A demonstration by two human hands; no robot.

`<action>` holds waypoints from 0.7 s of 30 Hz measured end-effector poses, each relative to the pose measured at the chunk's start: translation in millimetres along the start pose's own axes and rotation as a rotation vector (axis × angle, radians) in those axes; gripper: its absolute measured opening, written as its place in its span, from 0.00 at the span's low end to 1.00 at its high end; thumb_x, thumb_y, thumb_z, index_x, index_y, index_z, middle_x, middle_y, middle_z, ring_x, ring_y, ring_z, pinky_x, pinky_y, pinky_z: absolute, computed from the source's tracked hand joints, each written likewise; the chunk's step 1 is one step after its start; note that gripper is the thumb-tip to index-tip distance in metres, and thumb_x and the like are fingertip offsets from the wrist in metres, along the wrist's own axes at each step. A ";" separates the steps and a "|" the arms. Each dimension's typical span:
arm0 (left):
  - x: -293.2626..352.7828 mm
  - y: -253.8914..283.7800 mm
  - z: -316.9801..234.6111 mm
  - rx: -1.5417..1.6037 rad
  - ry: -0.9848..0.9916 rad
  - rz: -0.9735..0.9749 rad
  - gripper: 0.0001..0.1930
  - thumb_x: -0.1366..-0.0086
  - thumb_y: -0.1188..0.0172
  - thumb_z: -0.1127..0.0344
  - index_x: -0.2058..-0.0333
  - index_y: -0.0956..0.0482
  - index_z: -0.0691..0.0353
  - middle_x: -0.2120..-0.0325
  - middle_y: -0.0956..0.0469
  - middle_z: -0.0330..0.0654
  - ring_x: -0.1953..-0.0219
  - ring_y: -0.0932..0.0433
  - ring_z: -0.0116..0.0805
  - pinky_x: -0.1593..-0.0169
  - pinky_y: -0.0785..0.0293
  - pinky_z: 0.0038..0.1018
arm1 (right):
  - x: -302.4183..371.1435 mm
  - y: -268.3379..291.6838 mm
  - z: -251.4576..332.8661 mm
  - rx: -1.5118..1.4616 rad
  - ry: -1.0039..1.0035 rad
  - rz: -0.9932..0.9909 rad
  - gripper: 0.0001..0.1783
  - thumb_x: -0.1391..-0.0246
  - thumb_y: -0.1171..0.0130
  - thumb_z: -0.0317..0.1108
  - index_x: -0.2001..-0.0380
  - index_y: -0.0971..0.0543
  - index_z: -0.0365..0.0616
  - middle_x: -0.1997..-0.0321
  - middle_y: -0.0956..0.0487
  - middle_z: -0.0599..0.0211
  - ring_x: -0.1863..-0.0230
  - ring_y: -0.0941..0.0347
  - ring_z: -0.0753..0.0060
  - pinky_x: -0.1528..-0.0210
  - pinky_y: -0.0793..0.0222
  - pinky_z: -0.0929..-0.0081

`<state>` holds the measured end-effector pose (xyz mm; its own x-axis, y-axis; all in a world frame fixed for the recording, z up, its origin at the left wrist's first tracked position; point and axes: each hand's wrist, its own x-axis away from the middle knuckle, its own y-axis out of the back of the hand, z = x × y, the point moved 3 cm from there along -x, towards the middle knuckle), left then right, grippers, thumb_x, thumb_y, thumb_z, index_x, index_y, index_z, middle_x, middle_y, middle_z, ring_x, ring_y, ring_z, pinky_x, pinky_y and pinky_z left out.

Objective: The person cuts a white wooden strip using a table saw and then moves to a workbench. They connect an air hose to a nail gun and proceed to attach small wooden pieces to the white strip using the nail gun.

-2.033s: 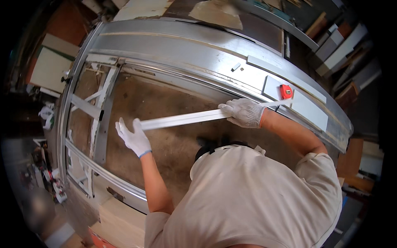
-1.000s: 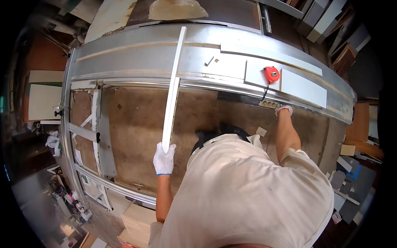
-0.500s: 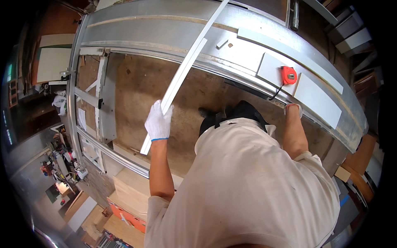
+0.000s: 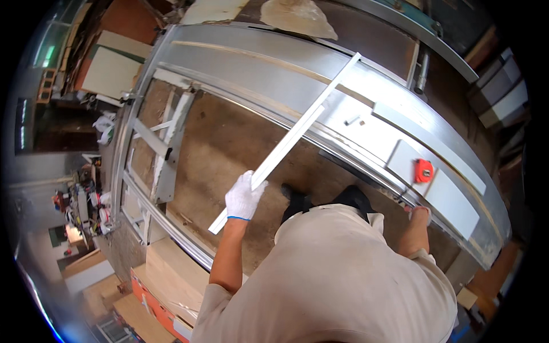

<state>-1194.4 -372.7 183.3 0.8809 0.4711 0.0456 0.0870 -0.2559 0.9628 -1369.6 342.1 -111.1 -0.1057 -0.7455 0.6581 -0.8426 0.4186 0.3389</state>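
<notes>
My left hand, in a white knit glove with a blue cuff, is closed around long, narrow white strips. These lie along one another and slant away to the right, over the gap and onto the metal table. One strip reaches farther than the other. At the table's near edge on the right is my right hand; its fingers are hidden, so its grip cannot be made out. Just beyond it lie a red tape measure and white panels.
A long white board and a small offcut lie on the table. A metal rail frame runs along the left. Pale wooden boxes stand at lower left. Board stacks lean at upper left.
The whole view has shifted, so table, tape measure and hands appear lower and farther right. My left hand keeps hold of the white strips; my right hand stays by the table edge.
</notes>
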 end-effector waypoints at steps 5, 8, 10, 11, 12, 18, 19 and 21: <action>-22.1 8.3 31.8 0.020 0.069 0.016 0.31 0.30 0.31 0.43 0.41 0.19 0.62 0.53 0.13 0.53 0.52 0.13 0.55 0.48 0.17 0.46 | 10.2 -5.3 -13.3 -0.338 -0.069 -0.100 0.18 0.27 0.42 0.52 0.41 0.16 0.63 0.35 0.17 0.77 0.37 0.21 0.73 0.34 0.27 0.65; -52.5 19.6 43.2 0.017 0.087 0.051 0.31 0.29 0.31 0.42 0.40 0.20 0.62 0.51 0.13 0.54 0.50 0.13 0.55 0.46 0.17 0.46 | 13.0 -9.5 -16.3 -0.421 -0.079 -0.138 0.16 0.26 0.43 0.52 0.45 0.16 0.61 0.39 0.17 0.75 0.42 0.21 0.72 0.39 0.26 0.64; -71.7 18.3 59.8 0.012 0.083 0.045 0.31 0.29 0.31 0.42 0.40 0.20 0.63 0.50 0.13 0.54 0.49 0.13 0.56 0.46 0.17 0.46 | 13.6 -10.2 -20.9 -0.468 -0.087 -0.157 0.15 0.26 0.44 0.51 0.47 0.16 0.60 0.42 0.16 0.73 0.45 0.21 0.71 0.42 0.26 0.63; -82.8 18.1 66.9 0.008 0.078 0.042 0.31 0.29 0.31 0.42 0.40 0.20 0.63 0.49 0.13 0.54 0.49 0.13 0.56 0.46 0.17 0.46 | 14.3 -11.0 -22.5 -0.482 -0.090 -0.163 0.15 0.25 0.45 0.51 0.49 0.16 0.59 0.43 0.16 0.72 0.46 0.20 0.70 0.43 0.26 0.63; -95.5 19.4 70.3 0.015 0.081 0.051 0.32 0.29 0.31 0.42 0.40 0.20 0.63 0.49 0.13 0.54 0.49 0.14 0.57 0.46 0.18 0.47 | 14.7 -9.9 -24.3 -0.496 -0.090 -0.170 0.15 0.25 0.45 0.51 0.50 0.16 0.59 0.45 0.16 0.71 0.48 0.20 0.70 0.45 0.26 0.62; -182.6 36.2 89.4 0.139 0.148 0.162 0.30 0.29 0.30 0.44 0.42 0.19 0.62 0.52 0.13 0.57 0.49 0.14 0.59 0.45 0.19 0.46 | 32.7 -30.0 -25.1 -0.559 -0.085 -0.179 0.16 0.23 0.48 0.50 0.58 0.17 0.56 0.54 0.15 0.67 0.57 0.19 0.67 0.54 0.25 0.60; -192.7 37.8 98.6 0.127 0.101 0.089 0.27 0.30 0.30 0.45 0.45 0.18 0.61 0.55 0.13 0.56 0.51 0.14 0.60 0.47 0.19 0.47 | 38.6 -38.0 -25.1 -0.561 -0.074 -0.170 0.16 0.23 0.49 0.50 0.59 0.17 0.55 0.55 0.14 0.66 0.59 0.19 0.67 0.56 0.25 0.59; -227.0 49.2 111.6 0.139 0.103 0.191 0.29 0.29 0.32 0.42 0.43 0.20 0.61 0.51 0.14 0.58 0.49 0.15 0.61 0.46 0.20 0.49 | 51.3 -71.4 -22.8 -0.580 -0.004 -0.094 0.18 0.23 0.50 0.49 0.61 0.17 0.54 0.58 0.14 0.64 0.62 0.19 0.66 0.59 0.24 0.58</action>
<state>-1338.2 -586.5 190.6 0.8359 0.4849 0.2573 -0.0075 -0.4585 0.8887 -1302.8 285.8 -86.1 -0.0475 -0.7944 0.6055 -0.4222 0.5654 0.7086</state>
